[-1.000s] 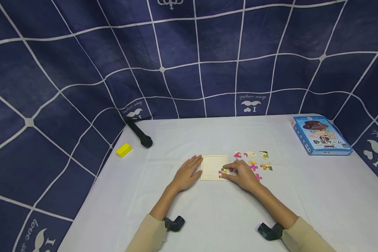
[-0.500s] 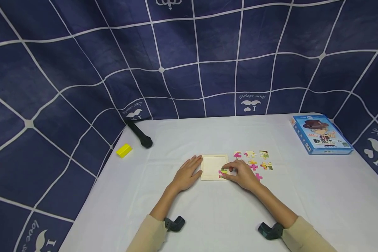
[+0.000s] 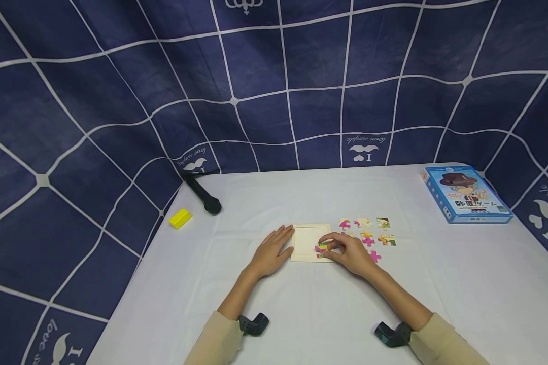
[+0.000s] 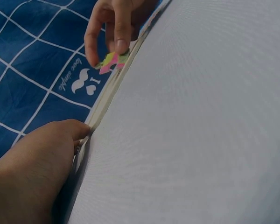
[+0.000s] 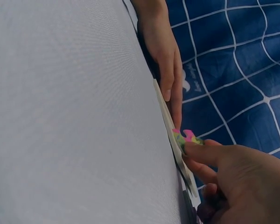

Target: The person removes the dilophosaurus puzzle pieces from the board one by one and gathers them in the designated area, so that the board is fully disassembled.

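Note:
My right hand (image 3: pixel 349 253) pinches a pink, yellow and green jigsaw piece (image 3: pixel 321 248) between thumb and fingertips. In the left wrist view this jigsaw piece (image 4: pixel 113 60) is tilted and raised above the edge of the pale puzzle tray (image 4: pixel 102 105). From the head, it overlaps the near right corner of the square puzzle tray (image 3: pixel 303 238), whose floor is otherwise bare to the left. My left hand (image 3: pixel 271 252) lies flat with fingers straight, thumb and fingertips at the tray's left edge. The right wrist view also shows the pinched jigsaw piece (image 5: pixel 189 136).
Several loose jigsaw pieces (image 3: pixel 367 241) lie right of the tray, partly behind my right hand. A blue game box (image 3: pixel 468 195) is at the back right. To the far left are a black microphone (image 3: pixel 203 195) and a yellow block (image 3: pixel 180 218).
My right hand has shifted slightly left and lifted the jigsaw piece, which is now tilted over the tray corner. The left hand stays in place.

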`<state>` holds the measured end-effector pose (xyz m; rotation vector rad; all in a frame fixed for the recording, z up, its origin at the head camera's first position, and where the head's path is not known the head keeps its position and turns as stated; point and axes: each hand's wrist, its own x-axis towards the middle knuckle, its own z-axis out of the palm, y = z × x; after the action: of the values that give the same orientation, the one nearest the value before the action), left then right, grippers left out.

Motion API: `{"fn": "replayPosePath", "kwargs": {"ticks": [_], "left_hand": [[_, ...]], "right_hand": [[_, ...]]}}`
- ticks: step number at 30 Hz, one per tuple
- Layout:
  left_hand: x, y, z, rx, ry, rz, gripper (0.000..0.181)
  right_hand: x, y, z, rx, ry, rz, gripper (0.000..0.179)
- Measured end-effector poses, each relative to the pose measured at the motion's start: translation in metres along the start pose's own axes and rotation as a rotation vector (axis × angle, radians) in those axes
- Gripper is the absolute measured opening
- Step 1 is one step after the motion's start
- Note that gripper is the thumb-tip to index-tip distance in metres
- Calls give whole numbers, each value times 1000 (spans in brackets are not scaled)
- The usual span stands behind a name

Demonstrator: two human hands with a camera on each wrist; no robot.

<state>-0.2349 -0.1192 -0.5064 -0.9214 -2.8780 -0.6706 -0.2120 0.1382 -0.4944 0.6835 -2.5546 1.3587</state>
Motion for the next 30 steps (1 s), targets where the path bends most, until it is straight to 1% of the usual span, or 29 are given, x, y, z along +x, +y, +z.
{"fn": "replayPosePath", "kwargs": {"ticks": [8,12,15,17,18,21,24,25,26,30], "left_hand": [[0,1,0,7,-3,-4,55],[0,1,1,14,-5,-8,55],[0,0,0,10,1,-7,55],[1,0,0,12,1,-5,55],[1,0,0,11,3,-2,55],[1,0,1,12,8,4,55],[0,0,1,7,13,7,55],[0,0,0,4,13,7,55],[0,0,0,1,13,5,55],[0,0,0,-4,10,3,55]], "right_hand": [[-3,-3,-5,47,33,51,26],[-6,-7,-16,82,39,73,26],[-12,-8,-27,75,67,81,26],[-17,-6,-37,59,94,88,26],[-20,-10,-43,52,106,100,26],[-31,-5,-59,5,146,112,25],[-44,-1,-76,-51,182,167,25],[-48,5,-80,-78,195,182,25],[-52,6,-85,-95,205,207,25],[-67,9,-100,-157,218,302,26]]}}
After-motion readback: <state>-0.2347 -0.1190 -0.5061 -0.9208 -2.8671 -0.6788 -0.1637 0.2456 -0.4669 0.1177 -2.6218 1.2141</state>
